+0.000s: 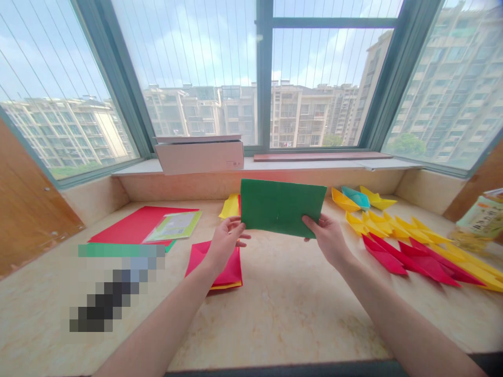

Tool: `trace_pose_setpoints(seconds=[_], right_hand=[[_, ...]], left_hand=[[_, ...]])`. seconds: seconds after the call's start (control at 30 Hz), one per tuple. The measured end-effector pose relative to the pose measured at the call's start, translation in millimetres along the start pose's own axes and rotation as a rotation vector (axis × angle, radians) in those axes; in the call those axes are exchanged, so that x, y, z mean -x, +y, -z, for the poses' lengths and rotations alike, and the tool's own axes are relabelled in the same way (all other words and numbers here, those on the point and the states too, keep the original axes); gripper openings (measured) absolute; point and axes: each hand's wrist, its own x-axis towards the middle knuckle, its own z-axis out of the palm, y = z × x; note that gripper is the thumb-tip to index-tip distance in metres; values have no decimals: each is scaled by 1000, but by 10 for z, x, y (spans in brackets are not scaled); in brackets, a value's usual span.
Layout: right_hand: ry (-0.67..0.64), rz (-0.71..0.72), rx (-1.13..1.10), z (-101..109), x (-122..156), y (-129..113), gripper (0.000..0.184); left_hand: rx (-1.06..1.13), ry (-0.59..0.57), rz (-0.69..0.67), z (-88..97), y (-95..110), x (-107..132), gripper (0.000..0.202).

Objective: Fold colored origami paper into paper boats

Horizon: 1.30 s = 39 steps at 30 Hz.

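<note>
At far left on the tabletop (286,303), a red sheet (118,224) lies flat, with a clear packet (176,225) over its right part and a green edge showing beneath. Nearer the person is a pixelated patch; its contents cannot be identified. A white box (200,157) stands on the sill behind. Next comes a red stack (230,269) with a yellow layer at its near edge, partly hidden by the left forearm. Yellow paper (230,207) lies farther back, partly covered.

The left hand (227,234) pinches the lower left corner of a green sheet (281,207), thumb at the edge, other fingers loosely extended below. The sheet is raised in front of the person, directly between the hands, face turned toward the camera. Its long axis runs left to right, the right end slightly lower. Whether it is folded cannot be told. The right hand (326,230) pinches near the lower right corner, thumb on the front face, fingers mostly hidden behind. Neither hand is nearer: each is in contact at its own end.

To the right sit an orange boat, (342,200) a teal boat (357,199), yellow boats (393,226) and red boats (418,259). A jar (481,220) stands at far right.
</note>
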Motion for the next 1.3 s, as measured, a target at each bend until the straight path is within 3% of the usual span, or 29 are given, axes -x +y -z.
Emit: trace_pose_setpoints(seconds=[0.07,0.13,0.3,0.4,0.47,0.6,0.73,0.83,0.97,1.07,1.13,1.3], right_hand=[[56,93,121,24,8,41,38],[42,231,270,45,35,76,35],[-296,625,533,-5,135,88,36],[-437,761,655,-94,202,66,51],[-503,767,683,-144,247,61,62],[-555,664,624,-177,272,112,59],[-295,523,493,-175,190,174,43],[-206,333,314,-199,152,112,57],[-391,1,-74,-250,199,-79,62],[-477,-156,-181,-260,255,-149,53],[-469,-199,-187,-254,273,-133,48],[-388,-216,-206,-249,264,-44,40]], left_hand=[[-11,69,-32,14,-22,-30,44],[69,22,-56,12,-30,-41,44],[481,-332,15,-74,15,44,50],[507,-313,73,-104,50,100,48],[480,-263,91,-100,60,107,49],[442,-220,48,-82,45,78,54],[383,-279,42,-107,12,97,58],[359,-381,77,-139,-15,146,54],[367,-450,92,-149,-20,204,45],[352,-516,148,-144,0,231,45],[331,-529,183,-151,6,235,45],[280,-435,163,-180,-15,200,43]])
